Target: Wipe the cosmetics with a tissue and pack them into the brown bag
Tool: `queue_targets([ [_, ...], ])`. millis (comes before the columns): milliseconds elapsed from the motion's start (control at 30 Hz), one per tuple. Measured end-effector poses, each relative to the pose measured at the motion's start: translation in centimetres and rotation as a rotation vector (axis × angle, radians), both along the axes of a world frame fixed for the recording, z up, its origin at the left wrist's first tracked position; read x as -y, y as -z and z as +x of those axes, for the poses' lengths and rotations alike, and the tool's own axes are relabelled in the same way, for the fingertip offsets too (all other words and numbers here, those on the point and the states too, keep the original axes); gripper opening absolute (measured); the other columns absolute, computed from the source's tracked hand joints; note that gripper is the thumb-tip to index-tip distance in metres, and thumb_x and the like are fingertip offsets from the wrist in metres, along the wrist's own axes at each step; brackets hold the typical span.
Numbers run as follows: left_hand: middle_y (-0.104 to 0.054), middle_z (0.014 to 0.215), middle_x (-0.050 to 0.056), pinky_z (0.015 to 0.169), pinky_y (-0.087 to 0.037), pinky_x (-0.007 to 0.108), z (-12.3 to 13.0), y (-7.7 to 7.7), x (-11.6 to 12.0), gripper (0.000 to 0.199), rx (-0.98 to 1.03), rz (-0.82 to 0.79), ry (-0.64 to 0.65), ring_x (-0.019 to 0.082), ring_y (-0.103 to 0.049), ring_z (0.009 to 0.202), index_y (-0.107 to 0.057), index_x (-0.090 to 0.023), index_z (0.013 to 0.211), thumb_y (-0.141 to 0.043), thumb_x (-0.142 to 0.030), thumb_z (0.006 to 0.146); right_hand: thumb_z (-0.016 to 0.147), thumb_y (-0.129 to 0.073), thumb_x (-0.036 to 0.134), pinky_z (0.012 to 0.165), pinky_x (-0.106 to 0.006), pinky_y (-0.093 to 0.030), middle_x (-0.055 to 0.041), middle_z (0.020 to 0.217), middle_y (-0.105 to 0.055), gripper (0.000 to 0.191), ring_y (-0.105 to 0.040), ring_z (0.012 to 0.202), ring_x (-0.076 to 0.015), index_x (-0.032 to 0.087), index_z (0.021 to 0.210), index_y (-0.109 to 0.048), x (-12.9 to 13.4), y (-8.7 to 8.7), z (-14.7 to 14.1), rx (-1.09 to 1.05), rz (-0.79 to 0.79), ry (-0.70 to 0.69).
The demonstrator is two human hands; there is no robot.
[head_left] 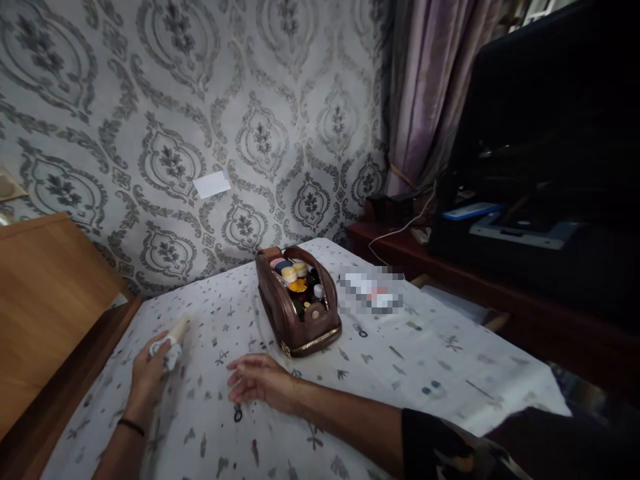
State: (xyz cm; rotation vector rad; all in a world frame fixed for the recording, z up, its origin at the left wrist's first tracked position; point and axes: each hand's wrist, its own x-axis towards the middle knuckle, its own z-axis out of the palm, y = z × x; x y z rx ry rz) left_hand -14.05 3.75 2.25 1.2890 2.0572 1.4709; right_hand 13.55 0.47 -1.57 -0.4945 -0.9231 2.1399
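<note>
My left hand [149,367] is closed around a white item with a cream, tapering end [177,330]. Blur hides its exact kind. To the right, my right hand [263,385] is held palm inward with its fingers apart and nothing in them, over the white patterned cloth [280,427]. Beyond it stands a brown leather toiletry bag [274,313] with its top unzipped. Inside are yellow-lidded jars [295,271], an orange-topped container [297,286], a white cap [319,291] and several dark items. Neither hand touches the bag.
Right of the bag lies a pixelated white and red item [373,291]. A dark red desk [390,241] with a large black screen [540,133] stands at the right. A wooden panel [60,287] borders the left. Behind is the wallpapered wall [260,87].
</note>
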Motion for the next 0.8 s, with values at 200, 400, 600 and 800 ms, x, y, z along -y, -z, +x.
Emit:
queue_targets([
  [200,-0.072,0.107,0.01,0.083,-0.055,0.036,8.7,0.1,6.3,0.055,-0.096,-0.019,0.366,0.027,-0.066,0.1,-0.069,-0.018,0.113,-0.063,-0.058,0.076,0.059,-0.088,0.044,0.081,-0.038,-0.05,-0.0035,0.095,-0.069,0.058,-0.071,0.08,-0.0199,0.019,0.103,-0.061,0.0,0.2,-0.3,-0.109,-0.157,0.111],
  [400,-0.069,0.102,0.01,0.083,-0.055,0.039,11.8,0.6,9.7,0.044,-0.457,0.003,0.577,0.026,-0.068,0.096,-0.069,-0.027,0.119,-0.051,-0.05,0.087,0.07,-0.081,0.05,0.07,-0.034,-0.051,0.0004,0.078,-0.067,0.049,-0.067,0.064,-0.0159,0.018,0.098,-0.056,-0.1,1.2,-0.3,-0.097,-0.112,0.047],
  [600,-0.069,0.115,0.01,0.092,-0.052,0.039,11.6,-1.8,9.6,0.041,-0.487,0.006,0.602,0.027,-0.065,0.106,-0.065,-0.024,0.119,-0.048,-0.049,0.091,0.068,-0.083,0.047,0.063,-0.032,-0.052,0.0026,0.074,-0.066,0.055,-0.065,0.06,-0.0143,0.02,0.105,-0.051,-0.1,1.1,-0.2,-0.078,-0.175,0.092],
  [800,-0.063,0.119,0.013,0.1,-0.046,0.048,13.6,-0.9,7.6,0.038,-0.637,0.176,0.551,0.03,-0.056,0.116,-0.065,-0.022,0.118,-0.047,-0.044,0.093,0.057,-0.088,0.05,0.061,-0.029,-0.053,0.0059,0.073,-0.061,0.064,-0.061,0.061,-0.0111,0.022,0.102,-0.054,0.4,0.6,-0.1,-0.105,-0.131,0.097],
])
